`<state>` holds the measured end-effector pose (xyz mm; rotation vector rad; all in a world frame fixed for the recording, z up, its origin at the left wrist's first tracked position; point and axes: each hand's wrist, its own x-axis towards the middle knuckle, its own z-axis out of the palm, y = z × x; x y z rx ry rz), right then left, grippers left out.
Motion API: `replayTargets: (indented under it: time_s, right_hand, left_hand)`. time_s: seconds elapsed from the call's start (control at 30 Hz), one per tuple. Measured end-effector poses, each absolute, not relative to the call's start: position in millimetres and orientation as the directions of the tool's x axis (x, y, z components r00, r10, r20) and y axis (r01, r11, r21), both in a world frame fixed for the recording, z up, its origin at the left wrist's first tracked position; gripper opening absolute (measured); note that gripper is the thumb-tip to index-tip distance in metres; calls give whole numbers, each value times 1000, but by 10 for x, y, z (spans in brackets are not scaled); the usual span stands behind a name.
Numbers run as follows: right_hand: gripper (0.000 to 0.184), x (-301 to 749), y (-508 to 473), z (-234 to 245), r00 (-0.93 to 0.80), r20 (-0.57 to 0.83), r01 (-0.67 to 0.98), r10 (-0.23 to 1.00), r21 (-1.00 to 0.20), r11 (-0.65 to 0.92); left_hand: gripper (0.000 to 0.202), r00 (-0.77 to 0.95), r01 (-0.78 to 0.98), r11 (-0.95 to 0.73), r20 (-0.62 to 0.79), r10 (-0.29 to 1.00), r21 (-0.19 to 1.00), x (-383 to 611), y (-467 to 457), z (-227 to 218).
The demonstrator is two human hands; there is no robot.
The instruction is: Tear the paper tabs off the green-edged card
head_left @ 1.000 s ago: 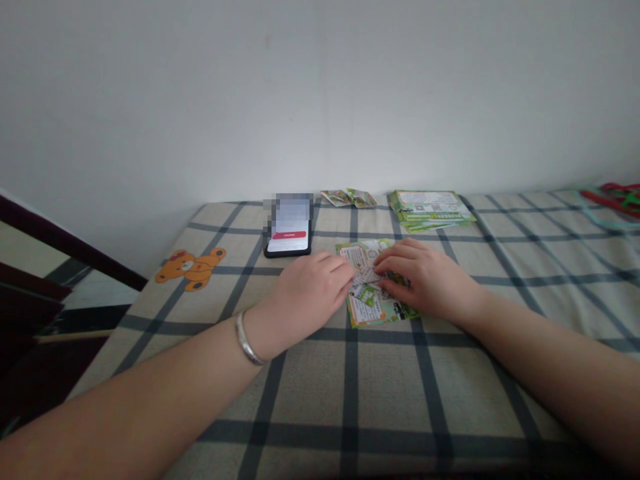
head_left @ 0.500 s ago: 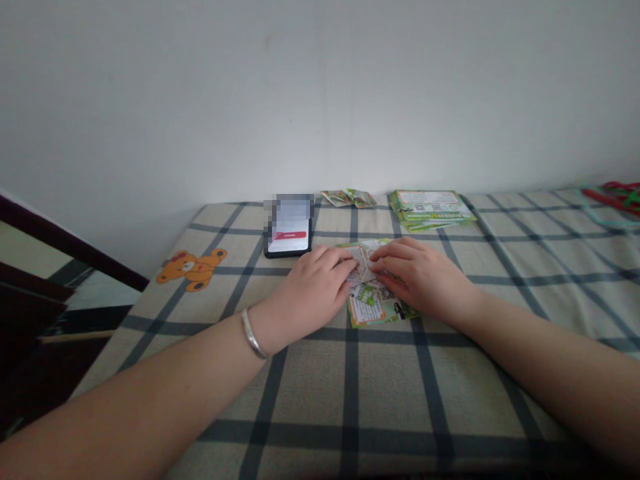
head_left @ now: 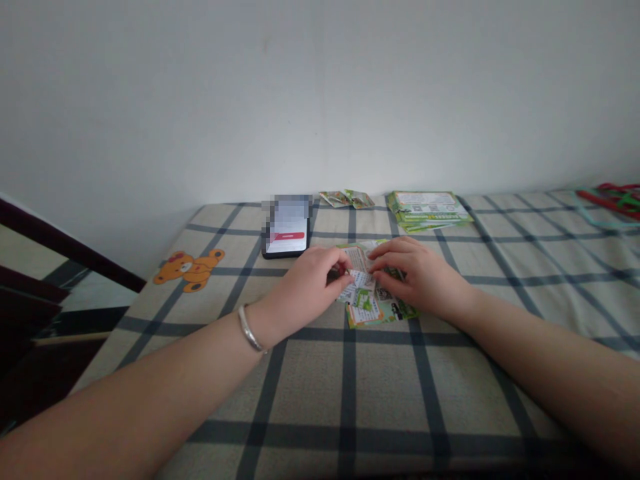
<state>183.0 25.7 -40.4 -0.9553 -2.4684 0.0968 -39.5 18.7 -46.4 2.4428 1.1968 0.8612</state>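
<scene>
A green and orange printed paper sheet point(head_left: 371, 308) lies on the checked tablecloth point(head_left: 350, 387) in front of me, partly folded. My left hand point(head_left: 305, 288), with a silver bracelet on the wrist, pinches the sheet's left folded edge between thumb and fingers. My right hand point(head_left: 421, 279) rests on the sheet's right side with its fingertips pressed on the fold. The middle of the sheet is hidden under my fingers.
A phone point(head_left: 287, 228) with a lit screen lies beyond my left hand. Two small folded paper pieces point(head_left: 347, 198) and a stack of printed sheets point(head_left: 429, 209) lie by the wall. A bear print point(head_left: 189, 266) marks the cloth's left edge; red and green items point(head_left: 614, 198) lie far right.
My left hand has lifted slightly and its fingers have curled into a pinch on the sheet's folded edge. My right hand has barely shifted.
</scene>
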Motion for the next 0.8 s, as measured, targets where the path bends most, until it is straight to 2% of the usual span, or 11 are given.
replayTargets:
  time_s: [0.07, 0.13, 0.33, 0.5, 0.63, 0.8]
  right_hand:
    - [15, 1830, 258, -390, -620, 434, 595, 654, -283, 752]
    - [13, 1836, 262, -382, -612, 453, 569, 649, -319, 758]
    - [9, 1875, 292, -425, -615, 479, 557, 626, -298, 775]
    - [10, 1908, 304, -424, -630, 471, 551, 617, -289, 783]
    - [11, 1937, 305, -403, -673, 492, 482, 553, -276, 832]
    - [14, 1974, 296, -383, -751, 467, 414, 468, -219, 883]
  left_hand:
    - [10, 428, 565, -561, 367, 826, 605, -394, 186, -461]
    - [8, 394, 508, -549, 388, 833, 664, -400, 179, -457]
    - [13, 401, 368, -670, 540, 740, 645, -416, 169, -449]
    - [12, 468, 381, -746, 582, 665, 546, -437, 181, -434]
    - [12, 563, 437, -813, 588, 581, 386, -454, 185, -408]
    - [8, 670, 485, -845, 525, 525, 225, -443, 176, -405]
